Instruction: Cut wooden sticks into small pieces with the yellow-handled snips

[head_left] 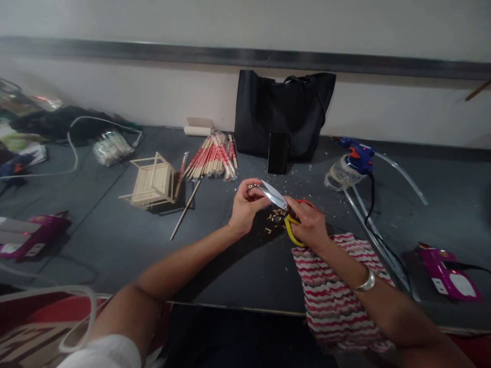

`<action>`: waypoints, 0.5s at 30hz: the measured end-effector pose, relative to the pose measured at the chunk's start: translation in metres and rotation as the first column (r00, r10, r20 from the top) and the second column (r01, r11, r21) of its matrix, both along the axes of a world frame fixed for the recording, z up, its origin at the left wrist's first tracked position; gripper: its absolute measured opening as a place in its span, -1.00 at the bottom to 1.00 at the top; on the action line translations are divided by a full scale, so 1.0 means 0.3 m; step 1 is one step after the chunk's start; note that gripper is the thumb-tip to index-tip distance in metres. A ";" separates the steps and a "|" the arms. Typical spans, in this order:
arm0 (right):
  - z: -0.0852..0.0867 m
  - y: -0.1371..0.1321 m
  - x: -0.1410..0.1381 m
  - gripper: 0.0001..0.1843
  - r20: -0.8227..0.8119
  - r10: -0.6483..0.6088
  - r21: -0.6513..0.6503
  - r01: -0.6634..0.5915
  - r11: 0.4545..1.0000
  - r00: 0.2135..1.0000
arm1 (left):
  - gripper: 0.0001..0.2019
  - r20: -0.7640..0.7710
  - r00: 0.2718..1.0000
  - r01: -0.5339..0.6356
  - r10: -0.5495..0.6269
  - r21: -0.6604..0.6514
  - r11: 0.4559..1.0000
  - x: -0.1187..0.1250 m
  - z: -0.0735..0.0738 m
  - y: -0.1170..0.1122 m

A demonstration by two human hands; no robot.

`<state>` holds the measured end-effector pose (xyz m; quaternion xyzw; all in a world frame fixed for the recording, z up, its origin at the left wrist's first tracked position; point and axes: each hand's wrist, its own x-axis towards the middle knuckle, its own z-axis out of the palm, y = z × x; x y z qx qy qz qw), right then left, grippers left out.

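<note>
My right hand (310,225) grips a pair of scissors (275,197) with red and yellow handles, the silver blades pointing up and left. My left hand (245,204) is closed in a pinch at the blade tips, holding something small that I cannot make out. Small wooden offcuts (274,220) lie on the dark table (115,240) under both hands. A silver bracelet (366,282) is on my right wrist.
A wooden stick frame (151,181) stands at left, with a loose stick (186,209) and a bundle of red-wrapped chopsticks (215,156) nearby. Behind are a black bag (284,110) and phone (278,152). A blue glue gun (356,156) and striped cloth (333,286) are at right.
</note>
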<state>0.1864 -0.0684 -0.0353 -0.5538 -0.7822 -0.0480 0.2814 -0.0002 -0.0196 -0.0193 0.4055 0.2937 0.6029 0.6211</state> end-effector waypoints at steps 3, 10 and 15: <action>-0.009 0.010 0.003 -0.46 -0.072 0.013 -0.024 -0.015 1.000 0.997 | -0.56 -0.023 1.000 -0.006 0.006 0.007 1.000 -0.001 0.000 0.003; -0.010 0.052 0.025 -0.64 -0.262 -0.100 -0.027 0.096 0.995 0.960 | -0.75 -0.250 0.961 -0.098 0.118 0.092 0.991 -0.035 -0.034 0.064; 0.005 0.052 0.024 -0.65 -0.365 -0.157 -0.023 0.159 0.987 0.918 | -0.89 -0.559 0.778 -0.174 0.287 0.249 0.953 -0.087 -0.081 0.140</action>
